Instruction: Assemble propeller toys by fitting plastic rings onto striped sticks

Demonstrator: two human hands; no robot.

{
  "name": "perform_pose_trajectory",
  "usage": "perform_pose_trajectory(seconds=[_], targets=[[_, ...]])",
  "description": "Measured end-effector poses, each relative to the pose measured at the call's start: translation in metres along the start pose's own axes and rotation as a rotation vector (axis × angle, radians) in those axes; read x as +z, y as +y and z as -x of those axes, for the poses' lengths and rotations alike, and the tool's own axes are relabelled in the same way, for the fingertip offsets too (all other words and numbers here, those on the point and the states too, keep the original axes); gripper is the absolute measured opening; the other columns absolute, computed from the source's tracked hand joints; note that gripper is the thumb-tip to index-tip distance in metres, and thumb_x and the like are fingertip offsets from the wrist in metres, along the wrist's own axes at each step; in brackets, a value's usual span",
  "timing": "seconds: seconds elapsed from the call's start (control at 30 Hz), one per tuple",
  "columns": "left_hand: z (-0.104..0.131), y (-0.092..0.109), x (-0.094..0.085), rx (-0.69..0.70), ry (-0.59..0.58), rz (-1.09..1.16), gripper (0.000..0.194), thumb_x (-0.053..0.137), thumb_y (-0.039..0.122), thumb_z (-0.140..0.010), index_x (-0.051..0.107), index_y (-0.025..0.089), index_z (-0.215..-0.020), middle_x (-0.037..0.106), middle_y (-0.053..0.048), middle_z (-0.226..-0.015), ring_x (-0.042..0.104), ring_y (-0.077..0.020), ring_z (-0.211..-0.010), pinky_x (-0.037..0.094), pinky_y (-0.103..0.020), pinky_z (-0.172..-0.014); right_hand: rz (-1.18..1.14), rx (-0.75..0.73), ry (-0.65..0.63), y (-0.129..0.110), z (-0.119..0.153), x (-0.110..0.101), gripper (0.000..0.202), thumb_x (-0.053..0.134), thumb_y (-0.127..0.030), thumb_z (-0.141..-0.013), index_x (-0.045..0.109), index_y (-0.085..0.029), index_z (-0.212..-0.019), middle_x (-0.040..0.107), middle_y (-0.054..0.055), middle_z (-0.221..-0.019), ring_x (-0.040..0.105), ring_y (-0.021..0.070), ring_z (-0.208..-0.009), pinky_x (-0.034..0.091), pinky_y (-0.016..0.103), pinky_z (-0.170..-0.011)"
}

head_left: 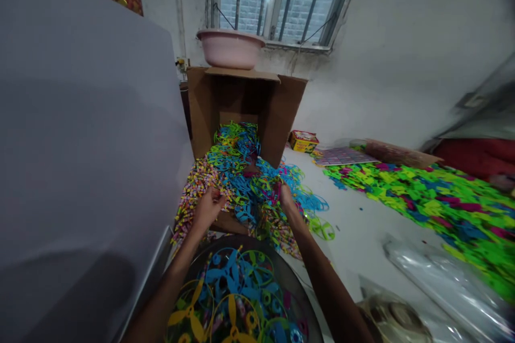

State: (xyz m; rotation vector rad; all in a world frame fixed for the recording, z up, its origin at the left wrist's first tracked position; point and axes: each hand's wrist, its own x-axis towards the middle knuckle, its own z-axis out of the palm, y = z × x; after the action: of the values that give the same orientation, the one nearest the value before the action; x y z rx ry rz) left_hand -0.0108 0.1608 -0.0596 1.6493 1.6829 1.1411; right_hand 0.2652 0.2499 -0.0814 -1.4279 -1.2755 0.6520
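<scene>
My left hand (209, 204) is over a heap of small pink, yellow and white striped pieces (197, 185), its fingers curled together; anything between them is too small to make out. My right hand (285, 195) is at the right side of a pile of blue and green plastic propeller rings (237, 171). Its fingers are closed by some magenta pieces, and what they hold is mostly hidden. The pile spills from a cardboard box (199, 112) lying open toward me. Below my forearms stands a dark round basin (308, 305) holding yellow, blue and green propeller rings and small parts.
A pink basin (233, 49) sits on top of the box. A pale flat panel (88, 134) closes off the left. Green, blue and magenta pieces (434, 193) spread across the right floor, near a yellow carton (304, 142), clear plastic bags (446, 284) and a tape roll (396, 319).
</scene>
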Motion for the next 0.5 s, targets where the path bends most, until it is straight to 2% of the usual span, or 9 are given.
perform_pose_trajectory(seconds=[0.13,0.2,0.27,0.37,0.43,0.5], targets=[[0.02,0.021,0.002,0.055,-0.033,0.179,0.023,0.052,0.041,-0.089,0.056,0.019,-0.096,0.066,-0.001,-0.075,0.065,-0.0156,-0.067,0.049,-0.024,-0.061,-0.07,0.049,0.094,-0.02,0.007,-0.003,0.034,0.052,-0.038,-0.093,0.062,-0.017,-0.118,0.059,0.012,-0.132,0.05,0.0255,-0.128,0.043,0.044,-0.105],[0.029,0.032,0.0,0.072,-0.032,0.228,0.029,0.051,0.044,-0.09,0.058,0.018,-0.099,0.065,-0.001,-0.074,0.063,-0.0151,-0.064,0.049,-0.023,-0.059,-0.147,0.073,0.086,-0.033,0.015,-0.003,0.04,0.048,-0.041,-0.092,0.059,-0.021,-0.124,0.058,0.01,-0.135,0.048,0.0261,-0.132,0.045,0.043,-0.104],[0.038,0.042,-0.002,0.067,-0.005,0.3,0.033,0.055,0.047,-0.089,0.062,0.017,-0.101,0.067,-0.002,-0.079,0.062,-0.0143,-0.064,0.049,-0.023,-0.06,-0.24,0.112,0.018,-0.047,0.029,-0.004,0.042,0.047,-0.047,-0.09,0.058,-0.025,-0.124,0.063,0.009,-0.13,0.054,0.027,-0.125,0.052,0.043,-0.095],[0.054,0.056,-0.007,0.026,0.039,0.483,0.037,0.062,0.048,-0.086,0.066,0.016,-0.103,0.066,-0.003,-0.083,0.06,-0.0127,-0.063,0.049,-0.023,-0.059,-0.399,0.171,-0.166,-0.073,0.066,-0.003,0.036,0.054,-0.052,-0.086,0.062,-0.025,-0.109,0.068,0.008,-0.122,0.063,0.0276,-0.113,0.057,0.043,-0.085],[0.066,0.066,-0.012,-0.004,0.046,0.58,0.038,0.066,0.047,-0.084,0.066,0.015,-0.105,0.066,-0.002,-0.084,0.06,-0.0122,-0.063,0.05,-0.022,-0.058,-0.531,0.215,-0.277,-0.092,0.097,-0.003,0.033,0.061,-0.052,-0.082,0.064,-0.025,-0.101,0.069,0.007,-0.119,0.066,0.0263,-0.109,0.058,0.04,-0.082],[0.079,0.074,-0.017,-0.019,0.049,0.628,0.037,0.067,0.046,-0.084,0.067,0.016,-0.106,0.067,-0.003,-0.086,0.06,-0.0124,-0.066,0.051,-0.022,-0.06,-0.729,0.308,-0.36,-0.11,0.126,-0.004,0.033,0.075,-0.045,-0.074,0.067,-0.025,-0.098,0.07,0.006,-0.116,0.068,0.025,-0.104,0.059,0.037,-0.08]])
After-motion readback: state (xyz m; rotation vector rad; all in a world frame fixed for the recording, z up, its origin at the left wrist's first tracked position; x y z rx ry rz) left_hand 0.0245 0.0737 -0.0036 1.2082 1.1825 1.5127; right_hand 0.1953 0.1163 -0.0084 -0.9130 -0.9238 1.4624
